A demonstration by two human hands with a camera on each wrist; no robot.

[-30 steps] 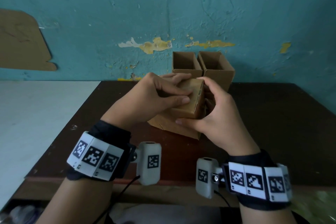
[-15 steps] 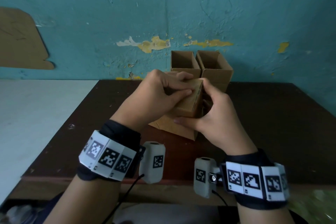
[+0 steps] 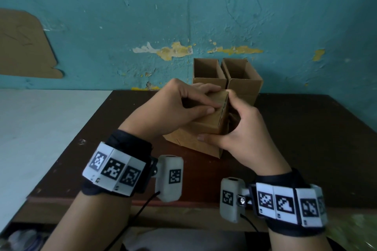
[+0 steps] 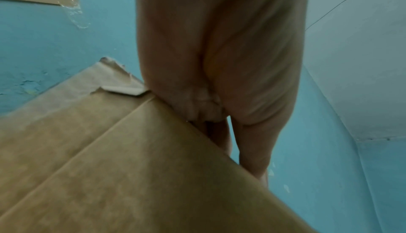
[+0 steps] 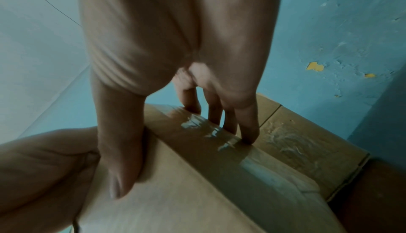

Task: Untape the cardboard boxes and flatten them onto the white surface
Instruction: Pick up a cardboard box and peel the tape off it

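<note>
A small brown cardboard box point(image 3: 195, 138) lies tilted on the dark table point(image 3: 306, 149), held between both hands. My left hand point(image 3: 183, 106) grips its upper left side, thumb laid across the top face. My right hand point(image 3: 234, 128) clasps the right side, thumb on the near face and fingertips point(image 5: 248, 136) on a glossy strip of clear tape point(image 5: 219, 137) running along the box's edge. In the left wrist view the box point(image 4: 110, 167) fills the lower left, with a torn, lifted bit of tape or paper point(image 4: 118, 80) at its far corner.
Two open-topped cardboard boxes point(image 3: 226, 75) stand side by side against the peeling teal wall, just behind the held box. The white surface point(image 3: 40, 128) spreads to the left of the table. A brown cardboard piece point(image 3: 24, 47) is fixed on the wall at far left.
Both hands and the box have shifted slightly away from me and upward. The grips look the same.
</note>
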